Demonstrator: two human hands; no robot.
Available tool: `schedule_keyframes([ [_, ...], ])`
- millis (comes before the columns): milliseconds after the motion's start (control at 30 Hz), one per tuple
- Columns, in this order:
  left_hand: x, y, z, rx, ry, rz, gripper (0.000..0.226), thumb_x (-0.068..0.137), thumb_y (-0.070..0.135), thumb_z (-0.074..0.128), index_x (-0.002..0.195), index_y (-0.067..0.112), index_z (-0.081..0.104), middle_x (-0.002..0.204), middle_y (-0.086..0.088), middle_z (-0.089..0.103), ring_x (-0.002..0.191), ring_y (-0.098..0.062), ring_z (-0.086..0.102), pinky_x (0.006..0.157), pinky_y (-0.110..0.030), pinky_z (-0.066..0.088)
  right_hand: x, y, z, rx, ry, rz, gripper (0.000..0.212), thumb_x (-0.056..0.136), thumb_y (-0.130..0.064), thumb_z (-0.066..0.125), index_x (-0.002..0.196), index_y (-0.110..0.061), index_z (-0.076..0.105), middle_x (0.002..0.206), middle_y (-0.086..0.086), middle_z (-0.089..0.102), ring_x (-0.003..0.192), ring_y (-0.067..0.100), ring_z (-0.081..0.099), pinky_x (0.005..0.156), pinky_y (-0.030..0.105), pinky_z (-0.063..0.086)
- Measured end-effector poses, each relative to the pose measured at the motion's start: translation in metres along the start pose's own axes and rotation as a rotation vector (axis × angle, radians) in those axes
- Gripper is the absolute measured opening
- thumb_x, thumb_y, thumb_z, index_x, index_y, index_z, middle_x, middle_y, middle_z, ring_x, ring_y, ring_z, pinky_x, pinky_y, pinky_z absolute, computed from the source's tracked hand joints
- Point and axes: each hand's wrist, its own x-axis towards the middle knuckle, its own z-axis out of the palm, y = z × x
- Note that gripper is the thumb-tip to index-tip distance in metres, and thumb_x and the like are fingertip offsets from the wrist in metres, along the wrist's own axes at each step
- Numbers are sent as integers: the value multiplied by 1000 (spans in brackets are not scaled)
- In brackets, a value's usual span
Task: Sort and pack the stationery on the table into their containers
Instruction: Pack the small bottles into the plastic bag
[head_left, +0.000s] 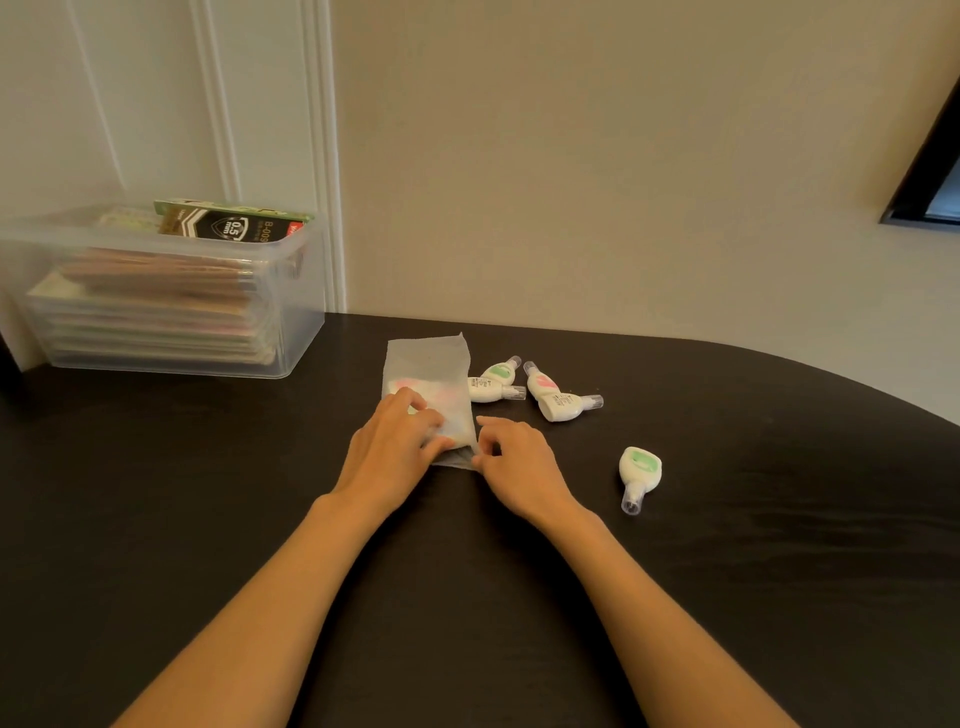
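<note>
A frosted plastic bag (427, 371) lies on the dark table (779, 519), with several small items showing faintly pink and green inside. My left hand (397, 441) lies on the bag's near half, fingers curled on it. My right hand (511, 460) pinches the bag's near right corner. Several white correction tapes lie loose to the right of the bag: a pair (493, 384) touching its right edge, another pair (556, 397) just beyond, and a single one with a green label (640, 470) nearer me.
A clear plastic bin (171, 291) stands at the table's back left against the wall, stacked with flat packs, with a pen-refill box (234, 221) on top. The table's rounded edge curves along the right. A dark frame (930, 171) shows at the upper right.
</note>
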Motion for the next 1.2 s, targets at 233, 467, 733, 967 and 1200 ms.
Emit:
schedule_keyframes([
  [233, -1, -2, -1, 40, 34, -128, 28, 91, 32, 56, 114, 17, 54, 121, -1, 42, 105, -14, 46, 80, -27, 45, -1, 3, -1, -9, 44, 74, 19, 91, -12, 49, 72, -10, 47, 91, 12, 59, 75, 17, 46, 67, 31, 39],
  [467, -2, 1, 4, -55, 61, -211, 15, 93, 20, 54, 105, 12, 50, 114, -5, 40, 85, -13, 46, 72, -26, 43, -9, 2, -3, -26, 50, 80, 13, 94, -19, 51, 86, -9, 56, 95, 7, 58, 86, 20, 54, 75, 31, 45],
  [733, -6, 5, 3, -83, 84, -202, 22, 95, 14, 47, 117, 11, 52, 124, -6, 40, 102, -19, 52, 78, -23, 44, -27, 26, -34, -126, 323, 210, 37, 91, -9, 45, 127, -16, 52, 132, 5, 51, 123, 21, 40, 99, 32, 37],
  [967, -7, 10, 5, -184, 108, -173, 24, 96, 12, 46, 114, 5, 61, 120, -9, 51, 104, -20, 53, 86, -26, 43, -37, 56, -56, -297, 219, 611, 63, 90, -40, 52, 140, -11, 26, 142, 16, 31, 128, 31, 36, 102, 39, 35],
  [1200, -10, 12, 4, -291, 212, -145, 23, 93, 17, 54, 107, 6, 69, 112, -9, 58, 92, -15, 52, 78, -20, 37, -38, 49, -54, -203, 135, 456, 33, 94, -22, 52, 121, -6, 46, 122, 13, 48, 99, 25, 54, 76, 30, 42],
])
